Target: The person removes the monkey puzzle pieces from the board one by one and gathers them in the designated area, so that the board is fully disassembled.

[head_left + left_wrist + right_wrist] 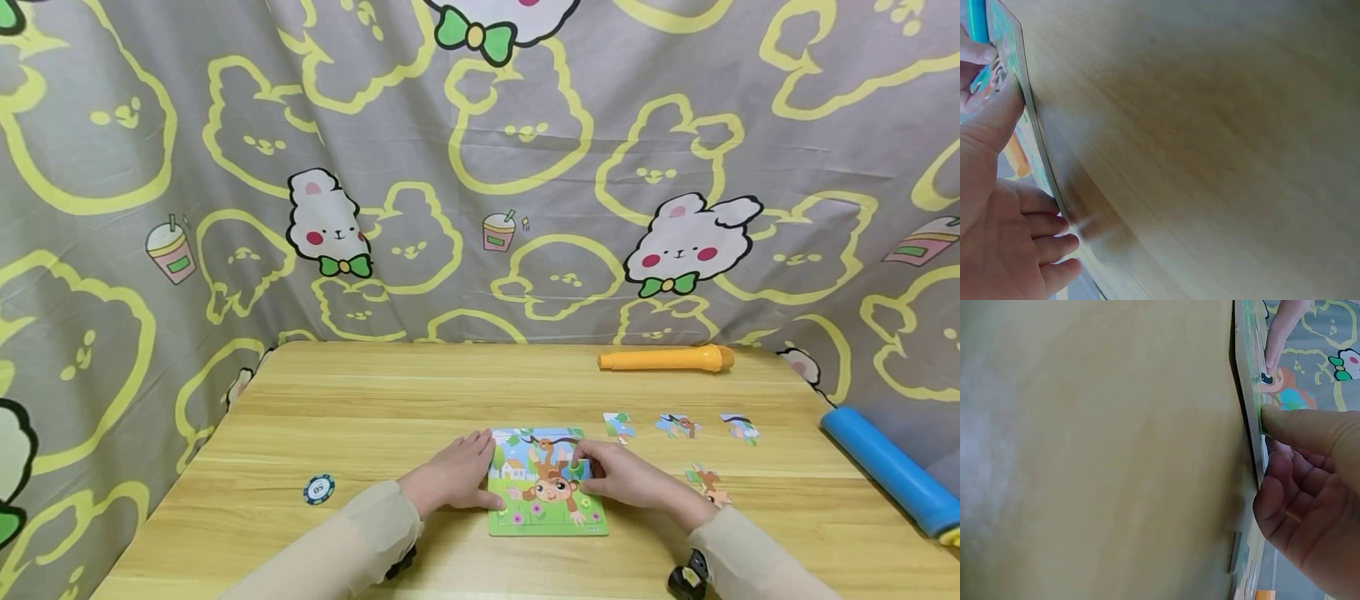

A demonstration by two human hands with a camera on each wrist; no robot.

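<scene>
A square jigsaw puzzle (517,504) of a hanging monkey lies on the wooden table in front of me. Along its left edge rests my left hand (459,475), fingers extended past the far left corner and thumb on the puzzle's face. My right hand (630,477) is over the puzzle's right edge, pinching a small green-and-blue puzzle piece (579,469) between thumb and fingers. In the right wrist view that thumb (1304,428) is right at the board's edge, with the other fingers curled. The left wrist view shows the left palm (997,244) beside the board.
Loose puzzle pieces (678,425) lie in a row beyond my right hand, and more (708,483) sit by the right wrist. An orange toy microphone (663,359) is at the back, a blue tube (888,471) on the right, a round chip (319,489) on the left.
</scene>
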